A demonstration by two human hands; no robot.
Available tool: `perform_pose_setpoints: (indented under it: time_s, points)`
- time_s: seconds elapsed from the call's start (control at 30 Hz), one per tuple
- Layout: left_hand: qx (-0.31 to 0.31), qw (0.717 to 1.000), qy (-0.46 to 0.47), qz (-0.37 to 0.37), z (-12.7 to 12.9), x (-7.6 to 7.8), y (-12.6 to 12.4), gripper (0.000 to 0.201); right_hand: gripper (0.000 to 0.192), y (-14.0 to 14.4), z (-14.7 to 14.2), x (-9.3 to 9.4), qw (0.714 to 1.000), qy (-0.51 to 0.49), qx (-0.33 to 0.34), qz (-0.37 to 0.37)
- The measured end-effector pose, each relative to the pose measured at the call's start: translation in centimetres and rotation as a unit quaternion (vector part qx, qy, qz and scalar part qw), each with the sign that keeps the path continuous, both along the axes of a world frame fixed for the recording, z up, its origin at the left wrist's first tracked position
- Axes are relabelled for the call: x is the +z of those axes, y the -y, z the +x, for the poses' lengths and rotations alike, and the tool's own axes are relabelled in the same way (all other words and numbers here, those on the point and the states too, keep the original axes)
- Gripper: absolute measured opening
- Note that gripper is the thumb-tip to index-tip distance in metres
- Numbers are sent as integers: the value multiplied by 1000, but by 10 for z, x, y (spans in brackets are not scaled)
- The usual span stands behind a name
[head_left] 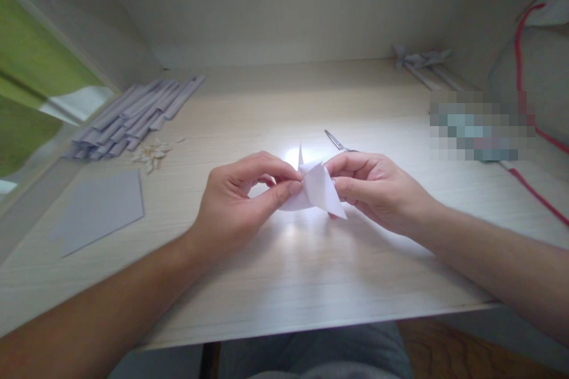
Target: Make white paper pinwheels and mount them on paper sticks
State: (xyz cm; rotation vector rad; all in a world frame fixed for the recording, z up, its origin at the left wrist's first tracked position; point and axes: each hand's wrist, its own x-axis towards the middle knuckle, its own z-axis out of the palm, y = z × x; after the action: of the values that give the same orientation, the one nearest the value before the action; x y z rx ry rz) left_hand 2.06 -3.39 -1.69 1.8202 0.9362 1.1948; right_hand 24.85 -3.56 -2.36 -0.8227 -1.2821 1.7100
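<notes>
Over the middle of the table, a white paper pinwheel (318, 186) with pointed, folded corners is held between both hands. My left hand (240, 196) pinches it near its centre with thumb and forefinger. The right edge of the paper is gripped by the closed fingers of my right hand (383, 190); some of those fingertips are hidden behind it. Just beyond my right hand lies a pair of scissors (335, 140), with the blades showing and the handles covered by the hand.
At the left are a pile of rolled paper tubes (133, 115), small pale pieces (152, 154) and flat paper sheets (104, 204). Folded paper shapes on sticks (422, 60) lie at the back right. A blurred-out item (478, 130) and a red cord (519, 53) are on the right.
</notes>
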Motion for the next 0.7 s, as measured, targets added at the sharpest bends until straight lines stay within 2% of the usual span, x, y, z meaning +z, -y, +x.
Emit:
perform_pose_setpoints:
  time_s: [0.23,0.5,0.7]
  points:
    - [5,1000,-18,15,0,2,2,6,9,1,-1,0,1000,20,-9,10]
    - [36,994,-78,70,1,1,5,9,7,3,-4,7,992,105,-46,46]
    - [43,992,-109,50,1,-2,4,7,7,2,-4,0,990,123,-56,49]
